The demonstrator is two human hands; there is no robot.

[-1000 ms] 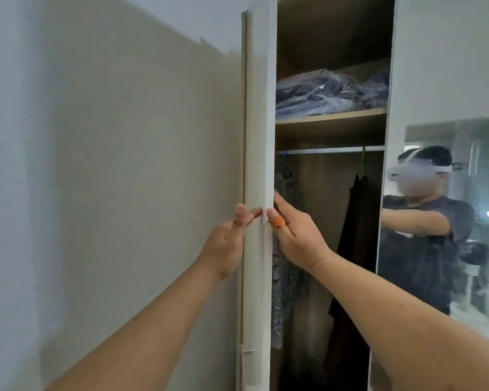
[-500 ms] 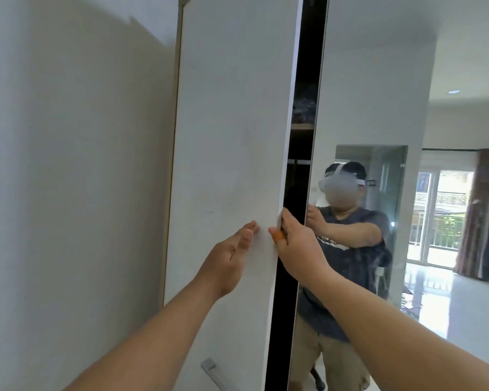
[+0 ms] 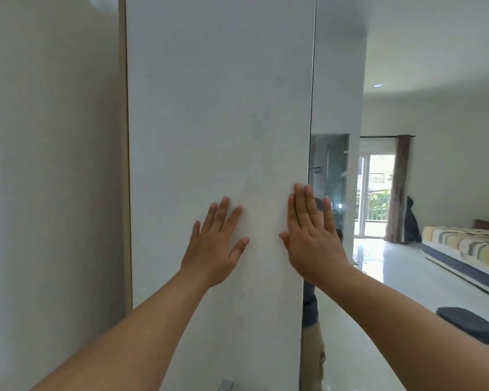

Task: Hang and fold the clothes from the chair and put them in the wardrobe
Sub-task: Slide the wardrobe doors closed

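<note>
The white wardrobe door (image 3: 215, 108) fills the middle of the view and stands closed against the mirrored door (image 3: 336, 108) to its right. My left hand (image 3: 216, 246) lies flat on the white door with fingers spread. My right hand (image 3: 311, 238) presses flat over the seam between the two doors, fingers straight. The wardrobe's inside and the clothes in it are hidden behind the doors.
A plain wall (image 3: 51, 165) stands at the left. The mirror reflects a room with a striped bed (image 3: 463, 246), a curtain (image 3: 398, 187), a bright glass door (image 3: 374, 193) and a dark round stool (image 3: 469, 325). A metal handle (image 3: 226, 385) shows at the door's bottom.
The white door has swung fully closed, hiding the shelf and hanging clothes. Both hands went from holding the door's edge to pressing flat on its face.
</note>
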